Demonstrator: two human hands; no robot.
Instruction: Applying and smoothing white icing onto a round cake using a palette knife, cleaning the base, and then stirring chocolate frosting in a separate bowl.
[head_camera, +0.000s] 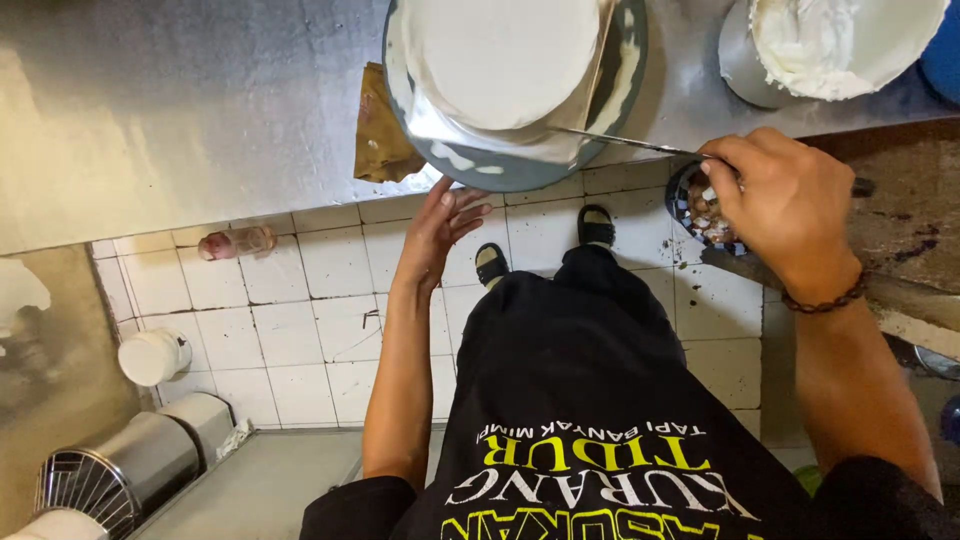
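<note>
A round cake (495, 60) coated in white cream sits on a grey turntable (620, 70) at the edge of a steel counter. My right hand (785, 205) grips a long metal spatula (625, 142) whose blade lies against the cake's lower side. My left hand (440, 225) reaches up with fingers spread and touches the turntable's underside rim. It holds nothing.
A bowl of white cream (835, 45) stands at the counter's top right. A brown folded paper (378, 130) lies left of the turntable. Below are a white tiled floor (300, 320), a small pink bottle (235, 243), a white cup (152, 356) and steel canisters (110, 475).
</note>
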